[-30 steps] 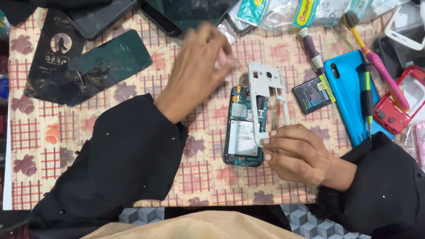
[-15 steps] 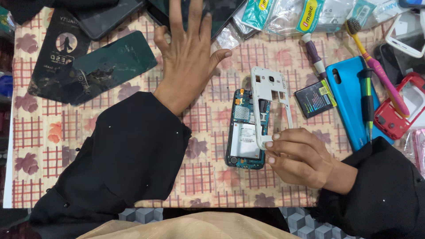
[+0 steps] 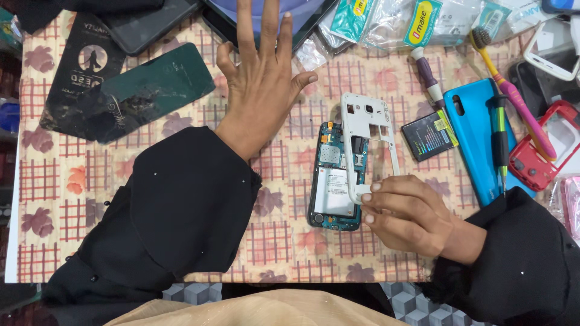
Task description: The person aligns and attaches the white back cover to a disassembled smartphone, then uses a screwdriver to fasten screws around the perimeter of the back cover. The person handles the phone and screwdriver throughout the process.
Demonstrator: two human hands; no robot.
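The right hand (image 3: 405, 211) is pinching the lower end of a white frame (image 3: 368, 142) between thumb and fingertips, fingers closed on it, and the frame is slanting up and away from that grip, its lower part overlapping the right edge of the opened phone (image 3: 336, 178). The phone is lying flat on the checked cloth (image 3: 60, 199), just left of the grip, with its circuit board and silver shield showing; whether the frame is lifting clear of it or resting on it is hard to tell from above. The left hand (image 3: 261, 90) is hovering well up and to the left of the grip, fingers spread wide and holding nothing, its palm turned down over the cloth near the dark tablet (image 3: 266, 12) at the far edge. Up and to the right of the grip a black battery (image 3: 430, 134) is lying beside a blue cover (image 3: 477, 136), and a green screwdriver (image 3: 499, 142) is resting along that cover. Farther right a pink toothbrush (image 3: 513, 96) is lying across a red frame (image 3: 547, 148). A purple-handled tool (image 3: 428, 81) is lying above the battery. Far to the upper left of the grip a dark green back panel (image 3: 148, 90) is lying next to a black packet (image 3: 84, 66).
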